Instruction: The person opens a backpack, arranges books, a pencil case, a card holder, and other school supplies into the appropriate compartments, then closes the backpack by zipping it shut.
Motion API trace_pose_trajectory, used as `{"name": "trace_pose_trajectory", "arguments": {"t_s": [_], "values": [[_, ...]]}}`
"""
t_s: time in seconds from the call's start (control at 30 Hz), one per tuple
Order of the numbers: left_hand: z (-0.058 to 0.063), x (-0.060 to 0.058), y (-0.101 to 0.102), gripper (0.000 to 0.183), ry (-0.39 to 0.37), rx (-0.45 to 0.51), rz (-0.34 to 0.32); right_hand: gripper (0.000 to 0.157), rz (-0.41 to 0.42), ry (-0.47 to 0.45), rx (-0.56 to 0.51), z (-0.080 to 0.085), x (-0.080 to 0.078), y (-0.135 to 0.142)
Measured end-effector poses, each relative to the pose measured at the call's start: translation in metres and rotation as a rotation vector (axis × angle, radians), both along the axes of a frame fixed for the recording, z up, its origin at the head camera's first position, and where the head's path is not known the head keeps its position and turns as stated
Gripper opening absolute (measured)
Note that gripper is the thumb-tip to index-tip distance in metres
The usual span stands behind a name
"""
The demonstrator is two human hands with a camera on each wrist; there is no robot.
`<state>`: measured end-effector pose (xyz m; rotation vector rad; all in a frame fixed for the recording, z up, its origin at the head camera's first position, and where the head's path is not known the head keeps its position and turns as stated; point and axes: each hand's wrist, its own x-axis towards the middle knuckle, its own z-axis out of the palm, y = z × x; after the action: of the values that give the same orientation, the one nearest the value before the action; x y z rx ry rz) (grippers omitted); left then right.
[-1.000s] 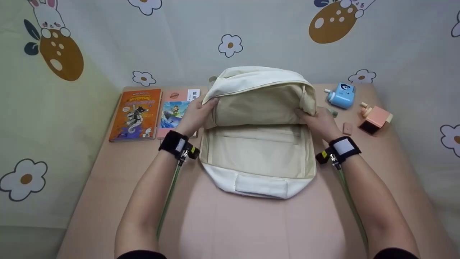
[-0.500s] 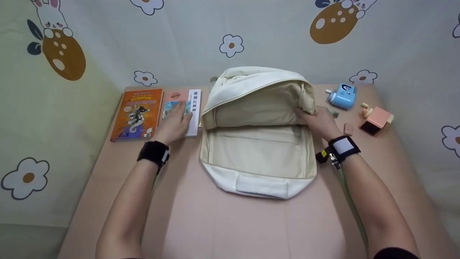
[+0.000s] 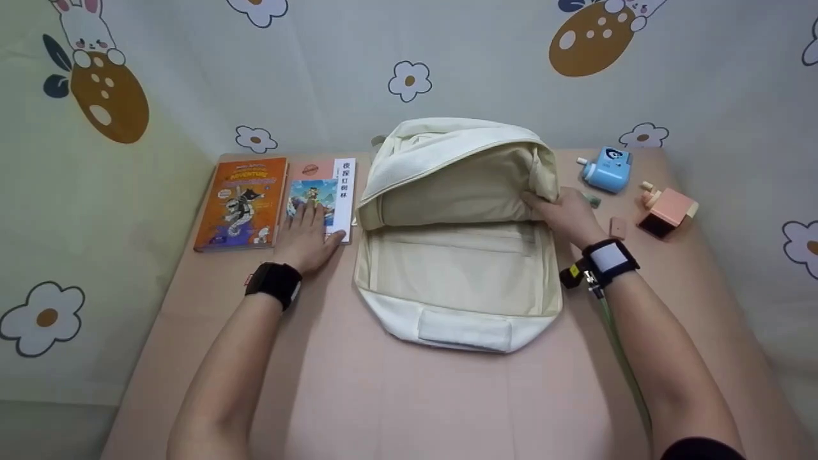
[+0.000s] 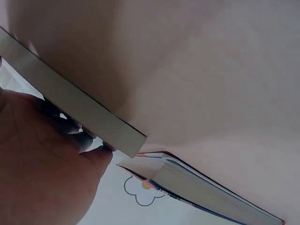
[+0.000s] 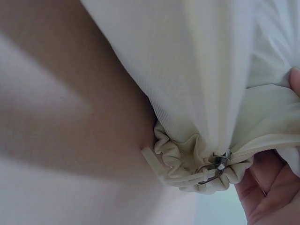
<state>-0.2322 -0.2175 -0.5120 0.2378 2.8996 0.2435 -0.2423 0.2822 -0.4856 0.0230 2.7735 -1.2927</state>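
A cream backpack (image 3: 463, 271) lies unzipped on the table, its front panel (image 3: 457, 185) raised and its inside showing. My right hand (image 3: 569, 214) grips the panel's right edge, thumb inside; the right wrist view shows the zipper pull (image 5: 220, 161) beside those fingers. My left hand (image 3: 310, 241) lies on the lower part of a pink-and-white book (image 3: 345, 198), its fingers straight over the blue cover picture. In the left wrist view that book's page edge (image 4: 70, 96) runs alongside the fingers. Just left of it lies an orange book (image 3: 239, 204).
To the right of the backpack stand a blue pencil sharpener (image 3: 607, 170) and a pink one (image 3: 668, 213), each with a crank. A small pink eraser (image 3: 617, 228) and a small green item (image 3: 592, 200) lie near the right hand. A patterned curtain (image 3: 345, 83) hangs behind the table.
My left hand has let go of the panel's left edge and moved left onto the pink-and-white book, then down toward its near edge. The panel's left side has sagged. My right hand keeps its grip.
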Motion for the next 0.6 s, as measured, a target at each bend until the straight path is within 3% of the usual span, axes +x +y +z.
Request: {"name": "trace_pose_trajectory", "arguments": {"t_s": [0.27, 0.6], "values": [[0.006, 0.009, 0.003, 0.084, -0.024, -0.001, -0.008, 0.074, -0.008, -0.032, -0.020, 0.003, 0.001, 0.000], [0.004, 0.037, 0.000, 0.084, -0.035, 0.003, -0.052, 0.078, 0.002, -0.044, -0.022, 0.003, 0.000, 0.000]]}}
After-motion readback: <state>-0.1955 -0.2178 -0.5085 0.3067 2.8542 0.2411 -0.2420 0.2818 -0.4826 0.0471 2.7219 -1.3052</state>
